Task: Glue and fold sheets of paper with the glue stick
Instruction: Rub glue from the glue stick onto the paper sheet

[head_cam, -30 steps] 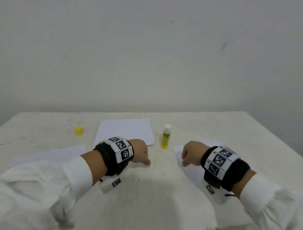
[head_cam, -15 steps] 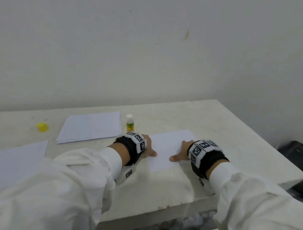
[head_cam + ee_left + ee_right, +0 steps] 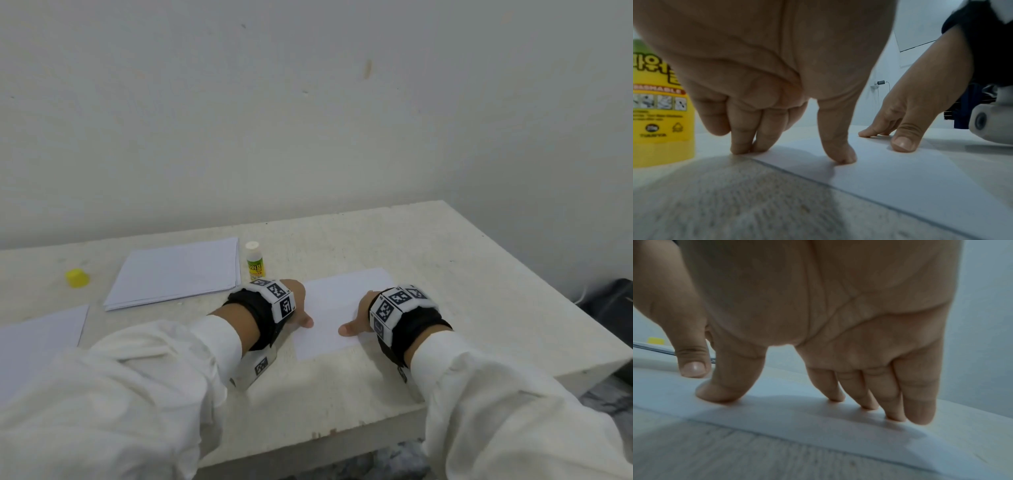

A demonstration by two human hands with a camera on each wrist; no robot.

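Both hands, left hand (image 3: pixel 297 305) and right hand (image 3: pixel 359 317), are pressing straight fingertips flat on the paper sheet (image 3: pixel 337 315), gripping nothing. The glue stick (image 3: pixel 255 262) is standing uncapped just beside the left wrist.

Soft, even light; wrist views dim, blurred, edges bent.

My left hand (image 3: pixel 297 301) and right hand (image 3: pixel 360 313) rest on a sheet of paper (image 3: pixel 339 308) lying flat on the table (image 3: pixel 445 260) before me. Just behind my left hand the glue stick (image 3: pixel 255 261) stands upright. Left of it lies a stack of paper (image 3: pixel 178 272), and farther left a cap (image 3: pixel 77 277). Another sheet (image 3: pixel 37 337) lies at my near left.
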